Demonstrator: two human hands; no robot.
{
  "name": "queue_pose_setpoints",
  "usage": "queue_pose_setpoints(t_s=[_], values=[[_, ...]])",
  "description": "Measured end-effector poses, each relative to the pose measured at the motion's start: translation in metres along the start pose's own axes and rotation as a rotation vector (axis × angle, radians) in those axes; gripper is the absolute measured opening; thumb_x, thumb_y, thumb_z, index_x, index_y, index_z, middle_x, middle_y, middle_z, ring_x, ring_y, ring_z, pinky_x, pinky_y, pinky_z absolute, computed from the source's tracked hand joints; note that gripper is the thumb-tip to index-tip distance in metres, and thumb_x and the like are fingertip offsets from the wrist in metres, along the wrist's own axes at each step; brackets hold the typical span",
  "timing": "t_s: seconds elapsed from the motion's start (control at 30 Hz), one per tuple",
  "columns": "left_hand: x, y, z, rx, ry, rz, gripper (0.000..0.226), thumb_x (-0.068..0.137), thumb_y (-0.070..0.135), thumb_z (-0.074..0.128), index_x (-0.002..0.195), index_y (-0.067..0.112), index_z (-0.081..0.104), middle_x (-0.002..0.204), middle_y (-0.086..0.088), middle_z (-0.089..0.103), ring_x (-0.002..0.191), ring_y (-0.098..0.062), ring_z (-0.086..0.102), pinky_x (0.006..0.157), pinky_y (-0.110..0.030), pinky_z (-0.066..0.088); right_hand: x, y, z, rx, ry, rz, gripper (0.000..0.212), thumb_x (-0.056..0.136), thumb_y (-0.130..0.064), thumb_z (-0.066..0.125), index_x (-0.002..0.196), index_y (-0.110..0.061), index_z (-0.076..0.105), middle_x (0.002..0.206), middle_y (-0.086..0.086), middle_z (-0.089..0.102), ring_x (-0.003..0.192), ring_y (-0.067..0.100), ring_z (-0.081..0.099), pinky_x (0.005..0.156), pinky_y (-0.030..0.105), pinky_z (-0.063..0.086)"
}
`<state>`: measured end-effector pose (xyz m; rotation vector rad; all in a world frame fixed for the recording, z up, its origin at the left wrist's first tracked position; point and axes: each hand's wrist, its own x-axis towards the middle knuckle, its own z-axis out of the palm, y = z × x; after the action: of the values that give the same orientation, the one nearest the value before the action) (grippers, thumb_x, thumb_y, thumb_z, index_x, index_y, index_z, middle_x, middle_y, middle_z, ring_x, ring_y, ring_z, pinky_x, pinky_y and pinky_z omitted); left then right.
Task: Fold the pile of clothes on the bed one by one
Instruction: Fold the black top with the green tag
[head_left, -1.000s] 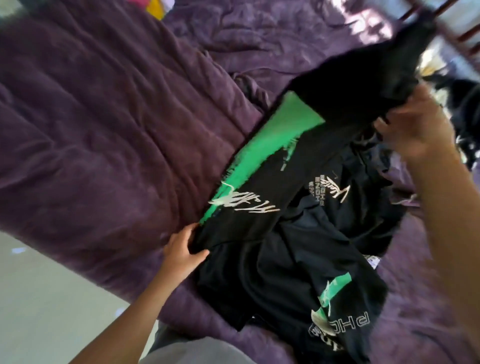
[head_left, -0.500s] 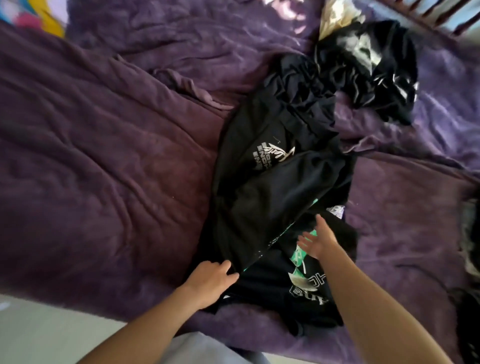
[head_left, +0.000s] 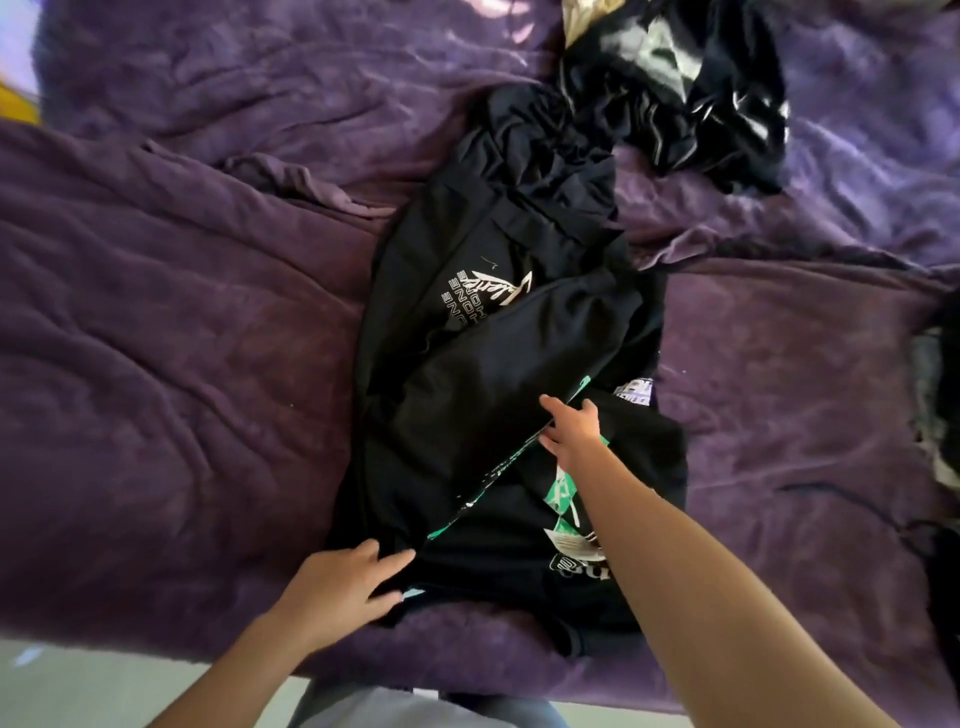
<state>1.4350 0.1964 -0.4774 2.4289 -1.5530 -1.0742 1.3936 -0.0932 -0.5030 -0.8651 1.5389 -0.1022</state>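
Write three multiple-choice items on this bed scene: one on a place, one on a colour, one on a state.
1. Where is the far heap of clothes? A top right B bottom left C on the floor
2. The blanket is: A white B red C purple
3. The top shirt is: A held in the air B lying on the blanket C balled up
Answers: 1 A, it lies upper right. 2 C, purple all over. 3 B, spread out, left hand and right hand on it.

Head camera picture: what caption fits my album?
Left hand grips, right hand touches a black shirt on the purple blanket.
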Motion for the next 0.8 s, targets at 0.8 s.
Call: queue_pose_setpoints(t_s=[0.8], values=[[0.229,-0.029,-0.146,-0.111,0.575,-0.367,0.041,0.086,0.014,0.061,0.125,0.003,0.056,0.128,-0.019,0.05,0.117,-0.039,0.042,0.088,-0.05,0.037,0.072,-0.092,-0.062,-0.493,0.596,-0.2,0.048,0.086,-0.019,0.053,0.129,-0.002,0.041,0.135,0.02,0.043,0.126,0.037,0.036,0.098,0.041,0.033]])
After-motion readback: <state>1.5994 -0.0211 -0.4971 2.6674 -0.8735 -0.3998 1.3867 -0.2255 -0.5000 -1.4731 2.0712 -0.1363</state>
